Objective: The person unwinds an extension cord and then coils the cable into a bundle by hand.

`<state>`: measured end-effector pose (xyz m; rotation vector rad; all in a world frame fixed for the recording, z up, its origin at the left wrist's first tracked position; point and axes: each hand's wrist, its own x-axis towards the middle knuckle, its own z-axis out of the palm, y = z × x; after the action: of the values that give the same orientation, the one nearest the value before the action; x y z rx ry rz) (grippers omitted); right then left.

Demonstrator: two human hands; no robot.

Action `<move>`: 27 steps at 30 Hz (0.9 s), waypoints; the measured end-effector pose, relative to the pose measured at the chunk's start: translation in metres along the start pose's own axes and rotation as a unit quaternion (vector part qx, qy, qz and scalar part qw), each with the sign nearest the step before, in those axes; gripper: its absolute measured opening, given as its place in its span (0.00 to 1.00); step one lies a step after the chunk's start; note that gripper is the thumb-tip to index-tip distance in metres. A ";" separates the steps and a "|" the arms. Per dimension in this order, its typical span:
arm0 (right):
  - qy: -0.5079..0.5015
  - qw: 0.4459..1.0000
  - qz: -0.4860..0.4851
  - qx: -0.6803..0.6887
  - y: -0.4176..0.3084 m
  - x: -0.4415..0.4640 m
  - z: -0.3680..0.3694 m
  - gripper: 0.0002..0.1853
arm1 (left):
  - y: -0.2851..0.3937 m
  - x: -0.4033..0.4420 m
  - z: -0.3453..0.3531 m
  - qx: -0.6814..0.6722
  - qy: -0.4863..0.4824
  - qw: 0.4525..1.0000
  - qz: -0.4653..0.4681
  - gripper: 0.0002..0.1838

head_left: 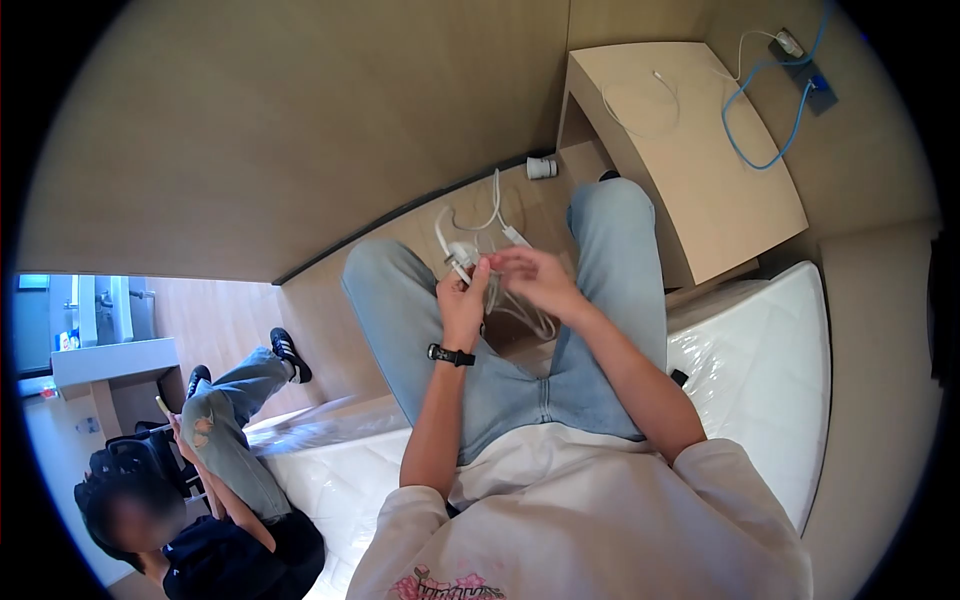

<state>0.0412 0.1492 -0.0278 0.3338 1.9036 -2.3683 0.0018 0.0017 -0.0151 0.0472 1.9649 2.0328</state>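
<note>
Between my knees, my left hand (464, 302) is closed around part of a bundle of white cables (464, 252), its thumb and fingers pressed together. Close beside it on the right is my right hand (540, 283), blurred, its fingers bent toward the left fingertips; whether it grips anything is unclear. Loops of white cable hang below and behind both hands, and one strand rises above them. A small white oblong piece (516, 236) shows on a cable just above my right hand.
A white cup-like object (541, 168) lies by the wall. A wooden cabinet (690, 150) holds a thin white cable; a blue cable (737, 140) runs to a wall socket (805, 75). Another person (230, 480) sits at left on the plastic-wrapped mattress (750, 370).
</note>
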 end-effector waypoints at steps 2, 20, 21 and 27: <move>-0.011 0.999 -0.032 -0.043 -0.007 -0.012 0.013 0.13 | 0.003 -0.001 0.001 -0.030 0.002 1.000 0.006 0.11; 0.050 0.980 0.061 0.185 -0.016 -0.004 0.002 0.13 | -0.004 -0.005 0.006 0.115 -0.120 0.986 0.016 0.19; 0.047 0.980 0.061 0.181 -0.022 -0.006 0.001 0.13 | -0.004 -0.010 0.009 0.017 -0.198 0.979 -0.049 0.17; 0.147 0.900 0.055 0.406 -0.035 -0.003 -0.005 0.14 | -0.002 -0.016 0.015 0.096 -0.327 0.940 -0.018 0.10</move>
<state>0.0372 0.1614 0.0057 0.8582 0.8020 -3.0311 0.0207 0.0120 -0.0133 0.6392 1.6899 1.5140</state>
